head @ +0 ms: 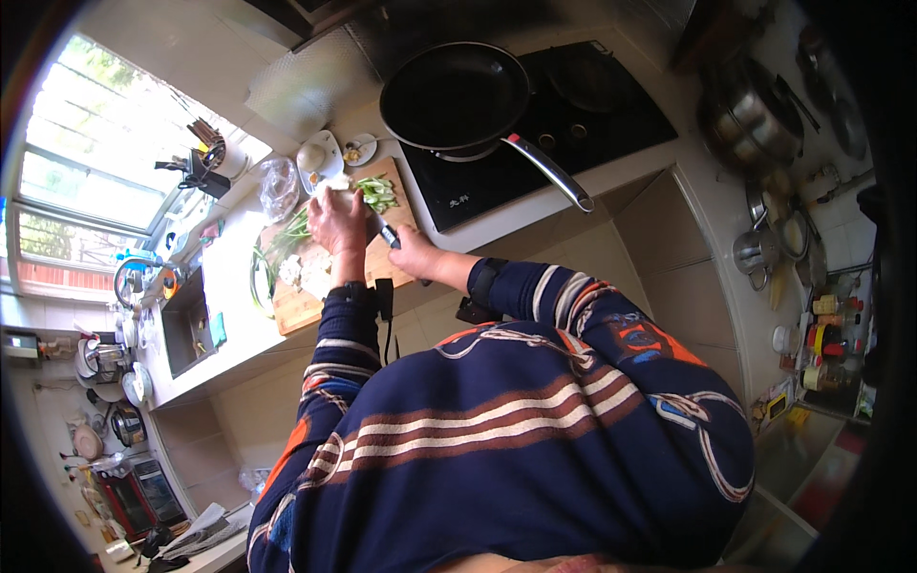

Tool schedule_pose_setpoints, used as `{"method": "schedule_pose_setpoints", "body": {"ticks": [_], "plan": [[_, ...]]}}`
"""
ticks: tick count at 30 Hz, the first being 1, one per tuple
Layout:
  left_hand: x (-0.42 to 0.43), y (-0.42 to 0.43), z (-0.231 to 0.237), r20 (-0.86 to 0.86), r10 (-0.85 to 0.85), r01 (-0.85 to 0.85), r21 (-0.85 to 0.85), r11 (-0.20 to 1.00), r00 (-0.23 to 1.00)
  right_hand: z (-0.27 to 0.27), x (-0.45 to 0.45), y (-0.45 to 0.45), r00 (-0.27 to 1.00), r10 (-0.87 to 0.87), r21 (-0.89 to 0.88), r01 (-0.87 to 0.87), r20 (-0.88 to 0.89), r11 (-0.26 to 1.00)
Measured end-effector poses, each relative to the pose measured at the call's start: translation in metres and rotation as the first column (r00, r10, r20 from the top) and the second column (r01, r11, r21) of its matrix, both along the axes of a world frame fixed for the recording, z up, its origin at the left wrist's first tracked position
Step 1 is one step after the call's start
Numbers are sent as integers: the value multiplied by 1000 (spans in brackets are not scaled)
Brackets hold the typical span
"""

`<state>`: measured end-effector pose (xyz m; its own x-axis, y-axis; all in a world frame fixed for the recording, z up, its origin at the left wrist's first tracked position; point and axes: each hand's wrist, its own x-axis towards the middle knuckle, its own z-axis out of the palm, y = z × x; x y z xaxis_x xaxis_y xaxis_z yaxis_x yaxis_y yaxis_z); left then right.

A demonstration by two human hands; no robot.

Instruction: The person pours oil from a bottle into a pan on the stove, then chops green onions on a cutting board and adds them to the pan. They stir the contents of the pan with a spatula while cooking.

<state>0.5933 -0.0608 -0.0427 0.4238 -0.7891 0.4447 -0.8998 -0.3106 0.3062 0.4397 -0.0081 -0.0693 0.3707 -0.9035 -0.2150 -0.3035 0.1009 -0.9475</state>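
Observation:
My right hand (414,252) is closed around the black handle of a kitchen knife (389,235) over a wooden cutting board (298,317). The blade is largely hidden behind my left hand (338,220), whose fingers reach over a white food piece (332,186) at the board's far side; whether they grip it or only rest on it, I cannot tell. Chopped green vegetable (377,193) lies right of those fingers. Long green stalks (292,228) lie to the left. White chunks (291,272) sit on the board near my left wrist.
A black frying pan (458,93) stands on the glass cooktop (458,208), its handle pointing toward me. Beyond the board are a plate with a round pale item (311,157), a small dish (367,149) and a clear plastic bag (278,188). The sink (179,336) is at left.

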Motion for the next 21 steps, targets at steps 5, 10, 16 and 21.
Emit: {"method": "schedule_pose_setpoints", "body": {"ticks": [5, 10, 16, 21], "plan": [[-38, -46, 43, 18, -101, 102, -88, 991, 995, 29, -23, -34, 981, -192, -228, 185, -8, 956], [-95, -89, 72, -63, -177, 171, -92, 981, 982, 68, -73, -66, 974, -225, -61, 223, -19, 973], [-157, -126, 68, -179, -253, 256, -11, 967, 951, 94, -129, -93, 959, -282, 59, 284, -38, 957], [-194, -142, 50, -327, -252, 287, 63, 956, 911, 98, -164, -127, 949, -228, 125, 259, -216, 958]]}}
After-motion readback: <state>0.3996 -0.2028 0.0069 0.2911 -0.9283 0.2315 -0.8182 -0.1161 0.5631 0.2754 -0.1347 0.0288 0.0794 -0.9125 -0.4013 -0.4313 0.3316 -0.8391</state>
